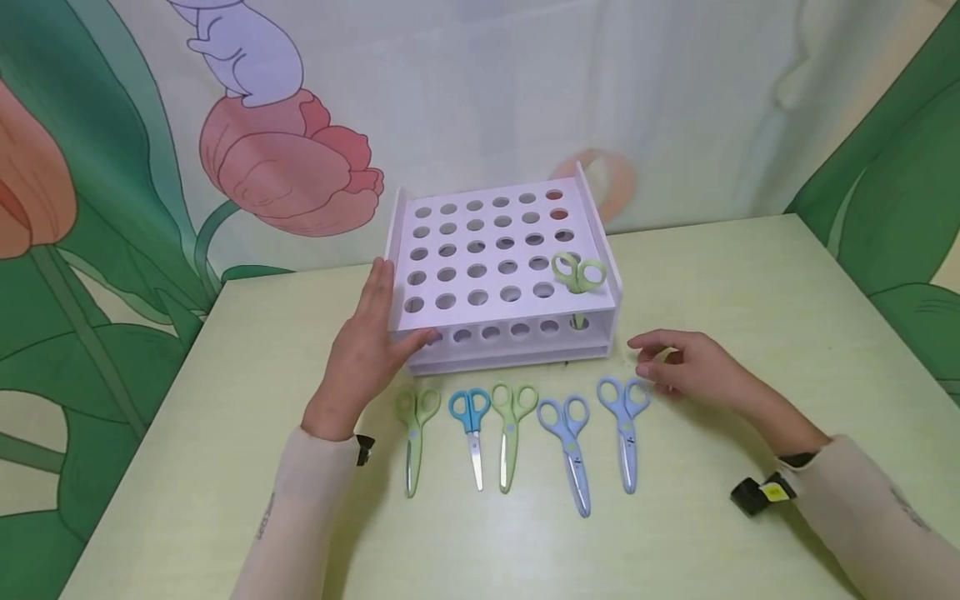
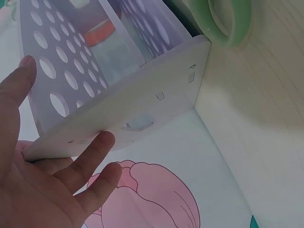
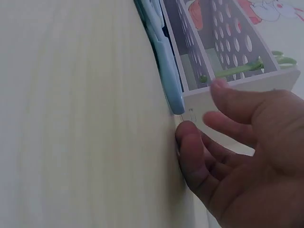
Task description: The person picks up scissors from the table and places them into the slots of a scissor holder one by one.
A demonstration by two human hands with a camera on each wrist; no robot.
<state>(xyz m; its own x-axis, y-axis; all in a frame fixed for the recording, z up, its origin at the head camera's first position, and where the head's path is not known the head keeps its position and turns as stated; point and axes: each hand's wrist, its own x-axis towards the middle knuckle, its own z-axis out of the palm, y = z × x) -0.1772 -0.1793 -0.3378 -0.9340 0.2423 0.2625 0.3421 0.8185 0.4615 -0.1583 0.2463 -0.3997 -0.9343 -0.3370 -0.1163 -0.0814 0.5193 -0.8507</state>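
Observation:
A lilac two-tier rack with rows of round holes stands at the back of the table. My left hand grips its left front corner, thumb at the front and fingers along the outer side panel. Green scissors stand in the rack's right front hole, handles up. Before the rack lie green scissors, blue scissors, more green scissors and two periwinkle pairs of scissors, handles toward the rack. My right hand, fingers loosely bent and holding nothing, hovers beside the rightmost pair's handles.
The pale yellow-green table meets a wall covering printed with flowers and a white animal right behind the rack. Raised side panels edge the rack's top. A black wrist device hangs below my right wrist.

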